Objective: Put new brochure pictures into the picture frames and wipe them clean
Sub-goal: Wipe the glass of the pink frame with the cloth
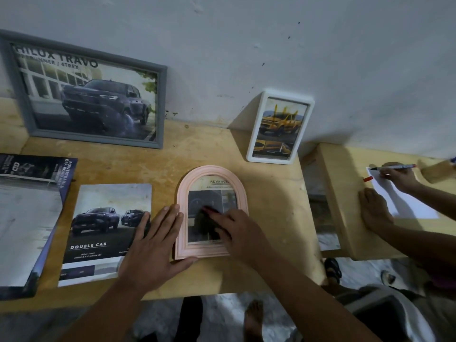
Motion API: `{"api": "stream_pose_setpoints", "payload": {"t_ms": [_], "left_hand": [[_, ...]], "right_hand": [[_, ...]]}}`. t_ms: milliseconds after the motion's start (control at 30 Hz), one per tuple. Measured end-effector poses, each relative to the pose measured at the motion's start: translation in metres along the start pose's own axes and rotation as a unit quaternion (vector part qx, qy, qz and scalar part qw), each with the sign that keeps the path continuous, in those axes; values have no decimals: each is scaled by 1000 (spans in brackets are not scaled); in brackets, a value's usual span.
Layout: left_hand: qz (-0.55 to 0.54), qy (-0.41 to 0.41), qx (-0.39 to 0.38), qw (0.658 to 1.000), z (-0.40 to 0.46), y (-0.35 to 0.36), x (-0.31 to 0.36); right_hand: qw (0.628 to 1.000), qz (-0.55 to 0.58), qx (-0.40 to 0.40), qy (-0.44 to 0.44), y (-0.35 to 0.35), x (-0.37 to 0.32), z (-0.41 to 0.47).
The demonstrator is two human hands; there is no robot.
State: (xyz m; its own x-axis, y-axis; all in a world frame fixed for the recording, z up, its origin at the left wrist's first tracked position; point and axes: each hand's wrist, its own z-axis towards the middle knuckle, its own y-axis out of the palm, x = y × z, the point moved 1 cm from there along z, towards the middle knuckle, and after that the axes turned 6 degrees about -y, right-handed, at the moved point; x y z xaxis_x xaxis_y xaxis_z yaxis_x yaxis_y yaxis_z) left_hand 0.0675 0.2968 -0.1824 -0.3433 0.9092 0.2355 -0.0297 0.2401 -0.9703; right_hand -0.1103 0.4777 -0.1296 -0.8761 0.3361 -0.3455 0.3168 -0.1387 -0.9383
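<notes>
We count three picture frames: a grey frame (93, 95) and a white frame (280, 127) lean on the wall; a pink arched frame (212, 213) lies flat on the worktop (209, 149). Our left hand (155, 245) rests flat-fingered against its edge, while our right hand (237, 233) presses a dark cloth (206, 223) on its glass. Two brochures (106, 230) lie left.

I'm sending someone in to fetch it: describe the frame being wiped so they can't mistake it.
On the wooden table, look near the front edge, right of the loose truck brochure page. The pink arched frame lies flat there, under the right hand. It alone has a rounded top; the grey frame and white frame are rectangular and lean against the wall.
</notes>
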Motion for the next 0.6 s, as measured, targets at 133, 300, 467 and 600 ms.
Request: {"api": "stream_pose_setpoints", "payload": {"t_ms": [133, 300, 467, 600], "left_hand": [[3, 2, -6, 1000, 1, -2, 4], [9, 0, -17, 1000, -1, -4, 2], [5, 5, -5, 1000, -2, -4, 2], [5, 5, -5, 1000, -2, -3, 3]], "right_hand": [[987, -41, 71, 136, -24, 42, 39], [978, -43, -29, 204, -8, 35, 42], [971, 0, -63, 230, -3, 11, 7], [957, -2, -167, 238, -16, -8, -12]]}}
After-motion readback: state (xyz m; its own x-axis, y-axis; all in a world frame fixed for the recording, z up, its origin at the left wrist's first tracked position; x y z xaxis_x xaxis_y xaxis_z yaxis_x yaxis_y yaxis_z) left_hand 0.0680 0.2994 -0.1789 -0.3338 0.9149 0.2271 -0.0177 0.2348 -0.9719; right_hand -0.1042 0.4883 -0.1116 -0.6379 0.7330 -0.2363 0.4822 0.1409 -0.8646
